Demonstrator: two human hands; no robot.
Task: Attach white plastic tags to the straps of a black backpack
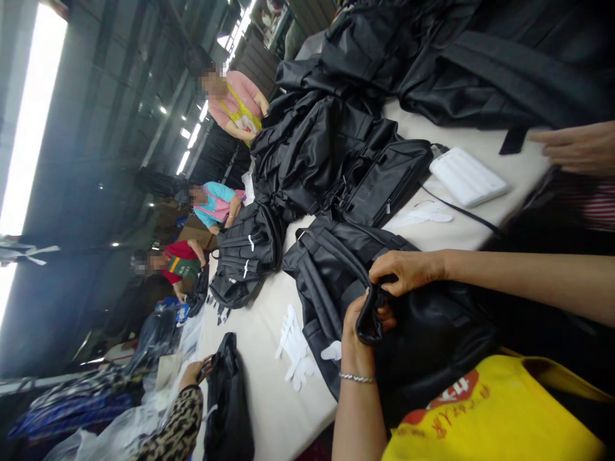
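Black fabric fills the head view. The left hand point(358, 333) and right hand point(406, 272) both pinch a fold point(369, 317) of a black backpack point(331, 282) lying at the near table point(269, 384) edge. Other backpacks point(327, 153) are heaped beyond it; white paper tags point(295, 349) lie just beside it, apparently not yet attached. A co-worker's hand point(579, 147) rests farther along.

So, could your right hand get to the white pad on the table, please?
Probably yes, once freed: the right hand grips the black bag, and the white pad lies uncovered on bare table beyond.
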